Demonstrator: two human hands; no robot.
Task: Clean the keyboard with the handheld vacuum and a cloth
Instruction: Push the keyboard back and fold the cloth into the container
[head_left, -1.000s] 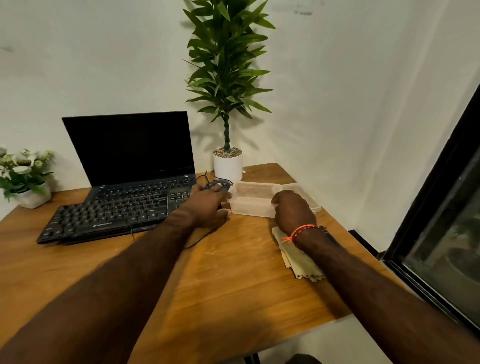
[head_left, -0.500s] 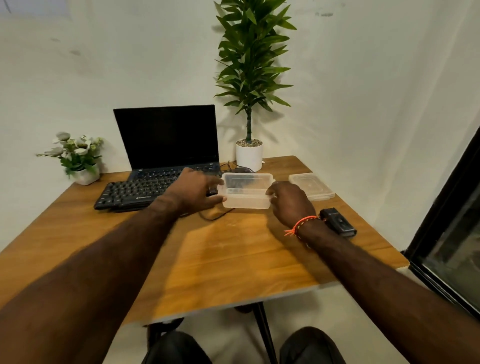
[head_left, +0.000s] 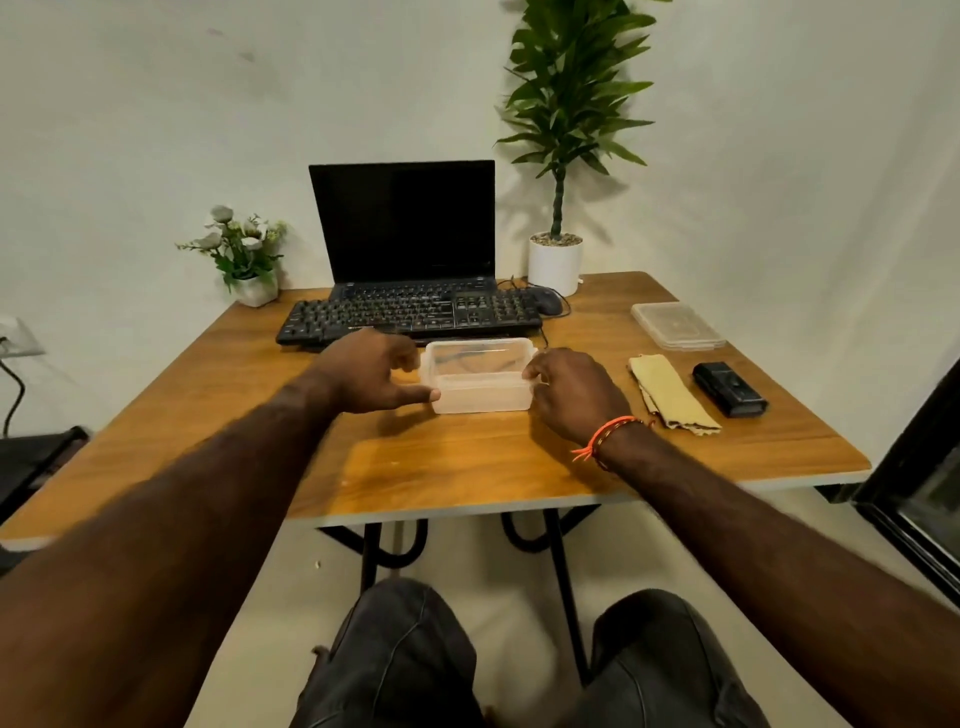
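A black keyboard (head_left: 410, 317) lies across the back of the wooden table (head_left: 467, 467), in front of a laptop. At the right lie a folded tan cloth (head_left: 670, 392) and a small black handheld vacuum (head_left: 730, 389), side by side and untouched. A clear, lidless plastic container (head_left: 480, 384) stands just in front of the keyboard. My left hand (head_left: 366, 376) grips its left end, thumb along the front corner. My right hand (head_left: 571, 392) grips its right end, fingers curled on the rim.
A dark laptop (head_left: 405, 228) stands open behind the keyboard, with a mouse (head_left: 545, 301) to its right. The container's lid (head_left: 675, 325) lies at the back right. A tall potted plant (head_left: 556, 260) and a small flower pot (head_left: 254, 286) stand at the back edge.
Both hands have brought the container from the back right toward the middle of the table, in front of the keyboard. The view has pulled back, so the cloth and vacuum now show.
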